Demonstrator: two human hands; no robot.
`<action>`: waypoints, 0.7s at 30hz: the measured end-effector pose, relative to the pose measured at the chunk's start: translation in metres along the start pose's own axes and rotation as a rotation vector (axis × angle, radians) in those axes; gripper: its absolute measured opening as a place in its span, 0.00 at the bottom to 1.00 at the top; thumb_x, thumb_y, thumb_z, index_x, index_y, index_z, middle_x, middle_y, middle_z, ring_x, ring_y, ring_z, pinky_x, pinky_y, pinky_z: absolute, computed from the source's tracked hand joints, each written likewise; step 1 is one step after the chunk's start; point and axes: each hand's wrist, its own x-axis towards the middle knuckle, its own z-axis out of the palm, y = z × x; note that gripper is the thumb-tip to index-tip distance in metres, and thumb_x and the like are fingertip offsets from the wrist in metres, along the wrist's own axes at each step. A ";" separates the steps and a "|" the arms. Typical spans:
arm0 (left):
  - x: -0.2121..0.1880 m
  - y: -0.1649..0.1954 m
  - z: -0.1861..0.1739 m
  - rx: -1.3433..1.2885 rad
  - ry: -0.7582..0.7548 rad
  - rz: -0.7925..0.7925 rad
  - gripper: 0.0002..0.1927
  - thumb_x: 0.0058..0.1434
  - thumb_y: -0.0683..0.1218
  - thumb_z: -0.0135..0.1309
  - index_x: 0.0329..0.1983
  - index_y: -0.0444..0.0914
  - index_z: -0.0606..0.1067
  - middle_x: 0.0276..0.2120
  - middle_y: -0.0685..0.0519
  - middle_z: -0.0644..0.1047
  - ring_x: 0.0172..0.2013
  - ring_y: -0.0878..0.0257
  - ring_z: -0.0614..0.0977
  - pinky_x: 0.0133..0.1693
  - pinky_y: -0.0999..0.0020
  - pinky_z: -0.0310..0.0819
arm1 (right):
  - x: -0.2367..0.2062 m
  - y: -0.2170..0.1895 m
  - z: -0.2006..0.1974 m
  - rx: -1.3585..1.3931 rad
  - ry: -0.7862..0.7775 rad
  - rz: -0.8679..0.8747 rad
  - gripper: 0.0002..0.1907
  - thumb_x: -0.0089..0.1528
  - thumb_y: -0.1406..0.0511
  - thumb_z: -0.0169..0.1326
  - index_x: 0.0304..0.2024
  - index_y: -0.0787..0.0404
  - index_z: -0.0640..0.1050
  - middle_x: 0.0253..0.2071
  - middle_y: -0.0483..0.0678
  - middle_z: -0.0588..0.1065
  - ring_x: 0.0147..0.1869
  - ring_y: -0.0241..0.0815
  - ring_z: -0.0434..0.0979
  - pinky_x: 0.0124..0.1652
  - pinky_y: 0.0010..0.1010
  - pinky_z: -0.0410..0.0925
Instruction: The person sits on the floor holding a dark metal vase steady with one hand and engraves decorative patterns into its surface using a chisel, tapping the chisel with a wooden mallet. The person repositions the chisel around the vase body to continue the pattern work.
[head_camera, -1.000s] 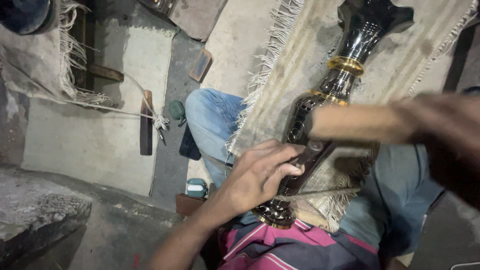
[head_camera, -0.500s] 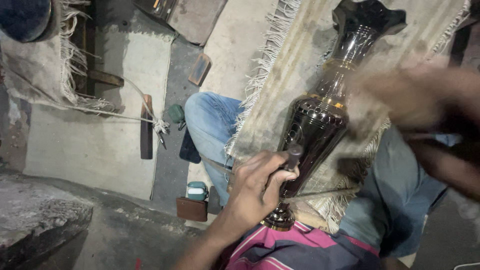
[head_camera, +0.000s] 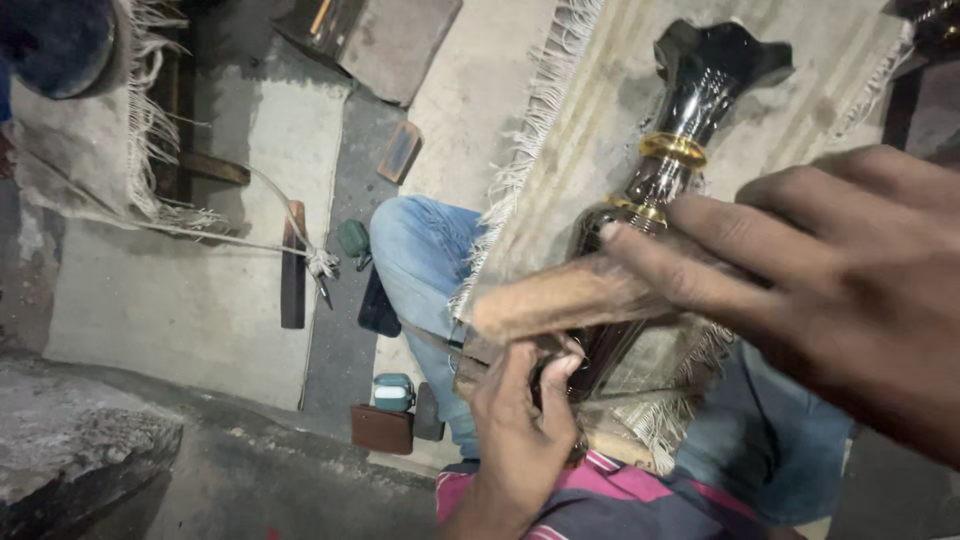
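brown wallet (head_camera: 381, 429), small green case (head_camera: 393, 392), fringed cloth (head_camera: 120, 170), wooden stick (head_camera: 293, 265)

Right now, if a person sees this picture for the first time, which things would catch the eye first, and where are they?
First comes the right hand, large and close at the right edge, holding a wooden block across a dark glossy vase with gold bands. The vase lies on a fringed cloth over the person's lap, its flared mouth at top centre. Below it, the left hand grips the vase's lower body.
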 end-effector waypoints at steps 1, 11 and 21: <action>-0.002 0.000 0.001 0.029 0.020 -0.015 0.04 0.64 0.36 0.57 0.39 0.34 0.74 0.35 0.44 0.81 0.37 0.48 0.85 0.38 0.60 0.77 | 0.000 -0.001 0.001 -0.055 0.048 -0.015 0.44 0.52 0.58 0.56 0.74 0.38 0.64 0.57 0.40 0.77 0.53 0.39 0.78 0.52 0.38 0.70; -0.009 -0.017 0.006 -0.040 0.089 -0.048 0.08 0.62 0.38 0.61 0.44 0.34 0.76 0.34 0.48 0.82 0.34 0.59 0.85 0.36 0.66 0.78 | 0.013 -0.014 -0.050 0.317 0.265 0.142 0.45 0.46 0.63 0.58 0.69 0.50 0.71 0.58 0.46 0.76 0.54 0.43 0.79 0.46 0.39 0.71; 0.060 -0.026 -0.025 -0.304 -0.504 -0.053 0.19 0.66 0.39 0.57 0.59 0.32 0.71 0.41 0.49 0.84 0.42 0.62 0.87 0.45 0.69 0.81 | -0.111 -0.062 0.136 1.084 0.814 1.056 0.25 0.56 0.79 0.67 0.53 0.69 0.72 0.48 0.49 0.76 0.50 0.37 0.77 0.53 0.26 0.72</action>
